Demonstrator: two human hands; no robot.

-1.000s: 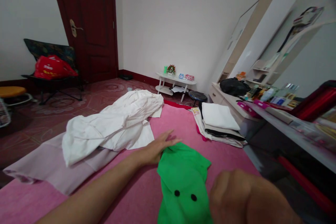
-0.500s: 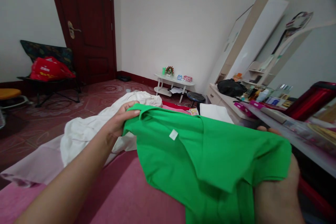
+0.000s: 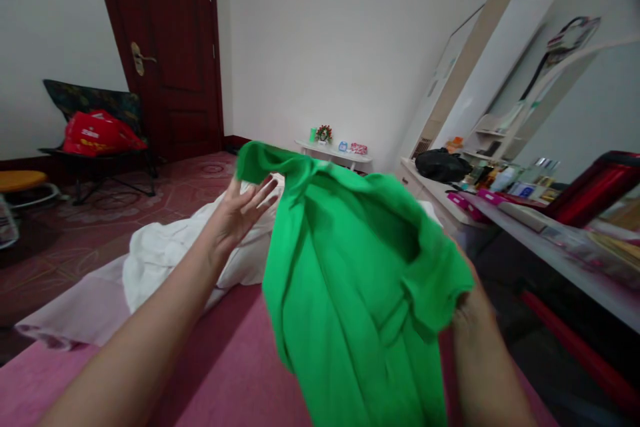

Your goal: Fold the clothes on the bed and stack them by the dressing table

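Observation:
A green T-shirt [image 3: 350, 267] hangs in the air in front of me, its body drooping toward the pink bed cover [image 3: 240, 360]. My left hand [image 3: 245, 207] is at the shirt's left sleeve with fingers spread and palm turned up; a fingertip or two pass behind the cloth. At the opposite sleeve, my right hand [image 3: 470, 280] holds up the shirt, its fingers mostly hidden by the fabric. Beyond my left forearm lies a rumpled white cloth [image 3: 170, 250] on the bed, with a pale lilac piece of fabric [image 3: 83, 307] beside it.
A dresser [image 3: 430, 190] with a black bag [image 3: 443, 165] and bottles stands on the right. By the far wall is a low white table [image 3: 335, 151]. On the left, a folding chair [image 3: 95, 97] carries a red bag [image 3: 103, 133] near the dark red door [image 3: 165, 47].
The T-shirt has swung up and bunched inward, no longer stretched wide. My left hand's fingers have opened from their grip. My right hand has moved left, toward the middle.

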